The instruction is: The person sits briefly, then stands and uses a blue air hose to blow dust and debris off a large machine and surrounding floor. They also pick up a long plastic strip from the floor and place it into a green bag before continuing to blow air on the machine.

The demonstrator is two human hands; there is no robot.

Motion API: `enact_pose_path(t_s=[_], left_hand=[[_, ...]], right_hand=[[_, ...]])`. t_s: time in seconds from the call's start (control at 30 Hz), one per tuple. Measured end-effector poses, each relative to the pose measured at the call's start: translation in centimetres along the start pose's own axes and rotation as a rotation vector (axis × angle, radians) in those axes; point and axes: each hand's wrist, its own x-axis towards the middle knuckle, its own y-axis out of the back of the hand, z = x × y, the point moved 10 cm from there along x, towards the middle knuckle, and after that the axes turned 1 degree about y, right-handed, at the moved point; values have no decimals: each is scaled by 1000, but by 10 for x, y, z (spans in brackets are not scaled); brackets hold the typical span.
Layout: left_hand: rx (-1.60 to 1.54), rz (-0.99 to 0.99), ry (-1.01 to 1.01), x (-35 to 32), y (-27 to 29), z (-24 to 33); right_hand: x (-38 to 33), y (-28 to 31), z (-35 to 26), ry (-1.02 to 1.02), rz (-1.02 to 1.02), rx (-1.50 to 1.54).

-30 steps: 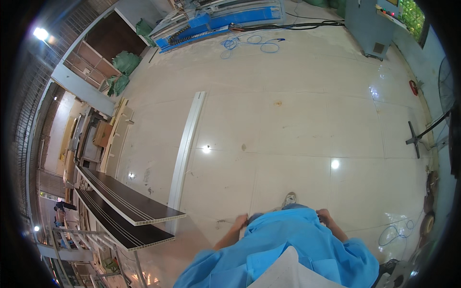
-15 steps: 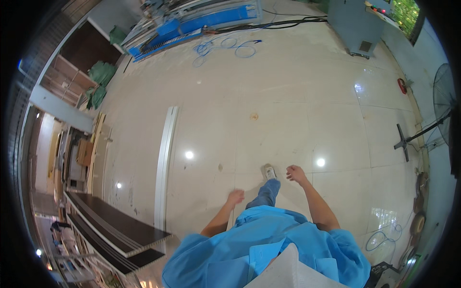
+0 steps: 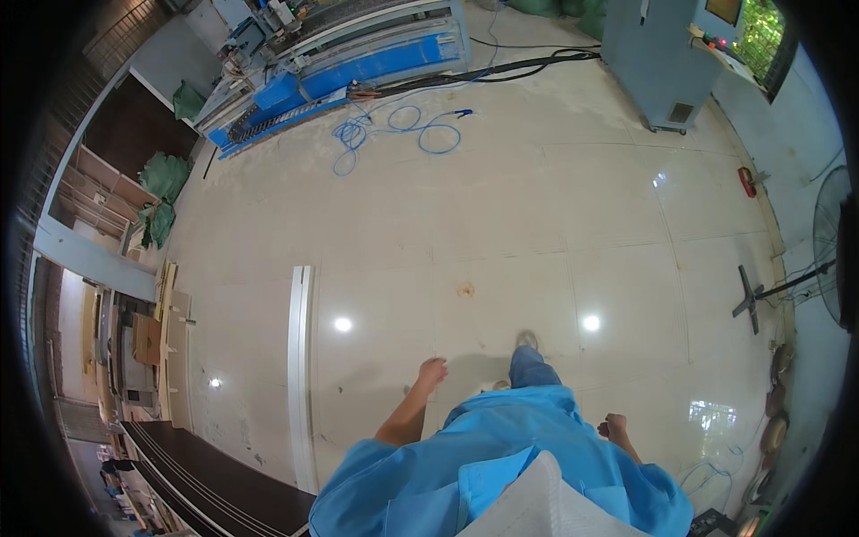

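"What sort of place is this?"

"A workshop. See the big blue machine [image 3: 394, 64] at the back, with fat black wires [image 3: 501, 72] by it?"

"And what else?"

"A long white bar [image 3: 301, 376] on the floor [image 3: 501, 206], dark boards [image 3: 210, 479] on the left, and a big fan [image 3: 844, 259] by the wall [image 3: 765, 125]."

Right of the long white strip [image 3: 301, 376], tiled floor [image 3: 501, 206] gives the left hand [image 3: 434, 370] and right hand [image 3: 614, 427] wide passage; left of it runs a narrower lane. A dark panel [image 3: 206, 470] blocks the way left of its near end. Beyond its far end stand loops of blue cord [image 3: 353, 134], then the blue machine [image 3: 403, 58]; far to its right, the stand fan [image 3: 796, 279].
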Motion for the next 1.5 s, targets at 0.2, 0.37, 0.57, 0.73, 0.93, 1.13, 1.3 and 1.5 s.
enact_pose_path(t_s=[0.2, 0.37, 0.57, 0.73, 0.93, 1.13, 1.3, 1.5], left_hand=[[-27, -48, -153, 67, -47, 209], [45, -73, 2, 105, -40, 292], [-207, 188, 19, 144, 37, 362], [-230, 275, 255, 194, 68, 364], [-42, 106, 356, 317, 105, 462], [369, 282, -230, 397, 106, 799], [531, 36, -563, 446, -7, 1011], [604, -291, -781, 583, -183, 1085]], right_hand=[[76, -157, -111, 317, -280, -600], [147, -330, -330, 972, -408, -1509], [86, -436, -717, 730, -332, -470], [16, -567, -903, 731, -411, -333], [28, -693, -952, 476, -513, -408], [57, -766, -1015, 313, -492, -357], [135, -865, -1117, 209, -567, -215], [311, -1058, -1220, 16, -451, -222]])
